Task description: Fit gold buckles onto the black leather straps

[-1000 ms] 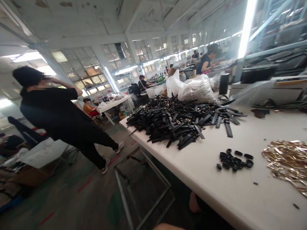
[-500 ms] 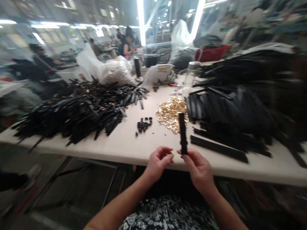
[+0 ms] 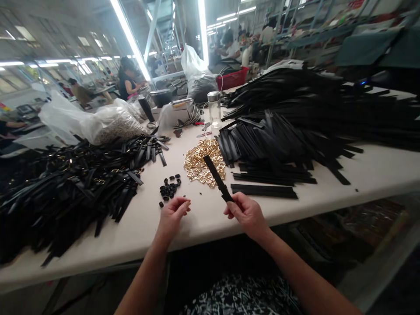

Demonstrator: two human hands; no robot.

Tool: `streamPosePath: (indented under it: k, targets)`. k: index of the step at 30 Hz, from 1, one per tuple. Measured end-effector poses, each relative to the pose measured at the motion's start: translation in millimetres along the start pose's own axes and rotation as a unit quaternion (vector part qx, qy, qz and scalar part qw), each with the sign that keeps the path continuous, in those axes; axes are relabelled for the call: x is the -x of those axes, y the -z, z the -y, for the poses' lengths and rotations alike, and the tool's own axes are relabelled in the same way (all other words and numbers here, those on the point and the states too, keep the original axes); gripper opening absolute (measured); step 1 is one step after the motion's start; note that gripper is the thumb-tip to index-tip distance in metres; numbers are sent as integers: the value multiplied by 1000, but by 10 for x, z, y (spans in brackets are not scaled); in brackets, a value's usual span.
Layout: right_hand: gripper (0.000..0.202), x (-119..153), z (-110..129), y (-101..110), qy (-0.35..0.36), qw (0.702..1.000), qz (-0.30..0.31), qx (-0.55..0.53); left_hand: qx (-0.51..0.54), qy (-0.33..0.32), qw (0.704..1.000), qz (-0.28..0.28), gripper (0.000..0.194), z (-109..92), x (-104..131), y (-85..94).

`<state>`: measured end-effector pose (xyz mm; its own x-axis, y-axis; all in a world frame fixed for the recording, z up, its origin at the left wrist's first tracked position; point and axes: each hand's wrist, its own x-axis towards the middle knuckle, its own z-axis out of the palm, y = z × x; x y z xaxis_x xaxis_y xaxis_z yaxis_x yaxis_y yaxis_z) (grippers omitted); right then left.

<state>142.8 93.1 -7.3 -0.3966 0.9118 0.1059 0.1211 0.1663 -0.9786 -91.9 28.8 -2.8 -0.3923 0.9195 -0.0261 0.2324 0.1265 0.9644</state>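
Observation:
A short black strap (image 3: 215, 173) is gripped at its lower end between the thumb and fingers of my right hand (image 3: 248, 215). It tilts up and to the left, and a small band seems to sit around it just above the fingers. My left hand (image 3: 173, 217) is closed, thumb against fingertips, just below a small pile of black loops (image 3: 168, 190); whatever it may pinch is too small to see. Behind the strap's upper end lies a heap of gold-coloured metal buckles (image 3: 200, 158).
Finished-looking black straps with gold parts (image 3: 98, 175) cover the table's left side. More black strips (image 3: 262, 140) are stacked on the right. A glass jar (image 3: 214, 111), plastic bags (image 3: 111, 120) and a red basket (image 3: 232, 79) stand at the back. Other people sit farther off.
My view has swung to the right. My hands have moved apart, the left towards the black loops; the strap in my right hand now leans left instead of standing upright.

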Motion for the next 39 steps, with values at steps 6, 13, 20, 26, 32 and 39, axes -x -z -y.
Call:
streamPosePath:
  k: [6, 13, 20, 26, 32, 39]
  targets:
    - [19, -88, -127, 26, -16, 999, -49, -2, -139, -35, 987, -71, 31, 26, -536, 392]
    - [18, -64, -181, -5, -2, 998, -41, 43, -274, -10, 952, -134, 24, 21, -456, 1016]
    - [18, -51, -177, -10, 6, 996, -51, 79, -360, -16, 929, -82, 24, 86, -210, 876]
    - [18, -48, -217, -6, 14, 995, -44, 93, -339, -22, 936, -92, 19, 149, -158, 832]
    - [18, -33, -210, -44, 5, 997, -39, 62, -147, 13, 983, -106, 30, 262, -90, 703]
    - [12, 95, 31, -292, -26, 999, 35, -10, 140, 44, 986, -75, 30, 107, 106, 190]
